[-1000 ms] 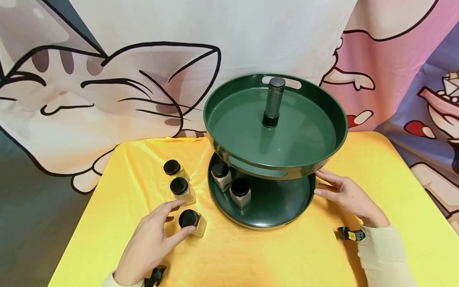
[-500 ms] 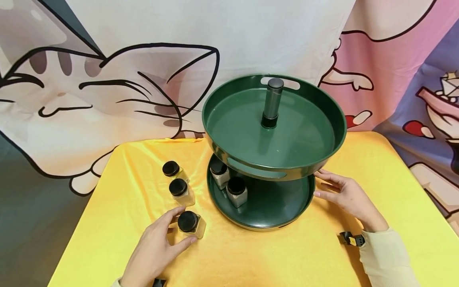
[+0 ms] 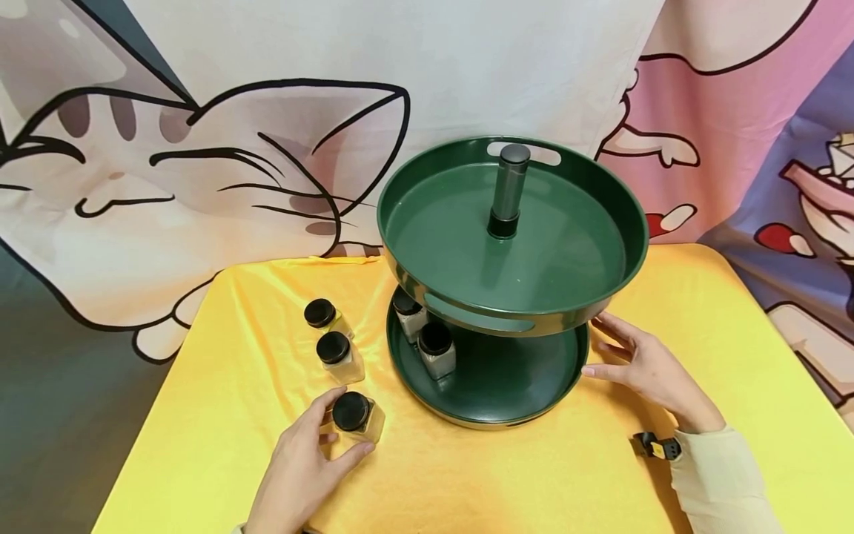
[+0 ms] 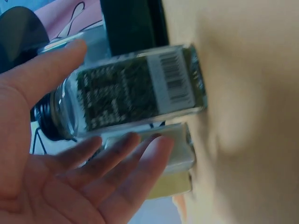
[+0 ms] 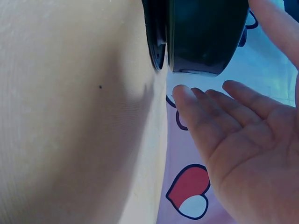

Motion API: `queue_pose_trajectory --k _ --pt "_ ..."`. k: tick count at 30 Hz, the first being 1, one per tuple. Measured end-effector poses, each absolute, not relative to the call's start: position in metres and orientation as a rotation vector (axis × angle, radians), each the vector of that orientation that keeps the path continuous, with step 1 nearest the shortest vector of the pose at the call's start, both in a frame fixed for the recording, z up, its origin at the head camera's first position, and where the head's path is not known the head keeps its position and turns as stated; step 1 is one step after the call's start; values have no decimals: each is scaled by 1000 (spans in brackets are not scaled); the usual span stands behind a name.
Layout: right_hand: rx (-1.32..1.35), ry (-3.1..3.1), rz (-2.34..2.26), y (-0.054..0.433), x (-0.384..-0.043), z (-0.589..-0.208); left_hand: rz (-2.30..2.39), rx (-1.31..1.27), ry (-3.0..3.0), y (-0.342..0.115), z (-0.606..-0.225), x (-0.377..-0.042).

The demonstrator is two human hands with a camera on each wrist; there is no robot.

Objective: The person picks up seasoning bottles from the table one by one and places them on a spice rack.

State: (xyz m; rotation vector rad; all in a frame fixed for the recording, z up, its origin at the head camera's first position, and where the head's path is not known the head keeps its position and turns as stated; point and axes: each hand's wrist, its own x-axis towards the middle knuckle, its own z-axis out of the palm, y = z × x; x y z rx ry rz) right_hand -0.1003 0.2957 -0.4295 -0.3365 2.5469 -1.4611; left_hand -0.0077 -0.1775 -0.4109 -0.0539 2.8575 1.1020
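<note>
My left hand [image 3: 300, 460] is spread around the nearest jar [image 3: 363, 426], thumb on one side and fingers on the other, not closed round it. In the left wrist view this square glass jar [image 4: 135, 88] shows dark green flakes, a black lid and a barcode label. Two similar black-lidded jars stand behind it, one pale [image 3: 342, 361] and one yellowish [image 3: 328, 317]. My right hand [image 3: 643, 367] has relaxed fingers at the right rim of a green two-tier turntable's lower tray [image 3: 514, 393]. Two more jars, a front one [image 3: 437, 356] and a rear one [image 3: 410, 317], stand on that tray's left side.
The turntable's upper tray [image 3: 454, 252] overhangs the lower one and hides its back part. A dark post [image 3: 510, 185] rises from its middle. The table has a yellow cloth [image 3: 467, 482]; a cartoon-printed curtain [image 3: 267, 200] hangs right behind.
The lower tray has turned, carrying its two jars left and toward the back. My left hand has moved down and right around the nearest jar. The right thumb has shifted slightly along the rim.
</note>
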Motion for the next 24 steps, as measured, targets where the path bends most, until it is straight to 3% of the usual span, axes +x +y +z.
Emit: queue_pose_trajectory --k 24 --pt "-345 2607 -1262 287 -98 -432 1094 97 3112 -170 -438 -9"
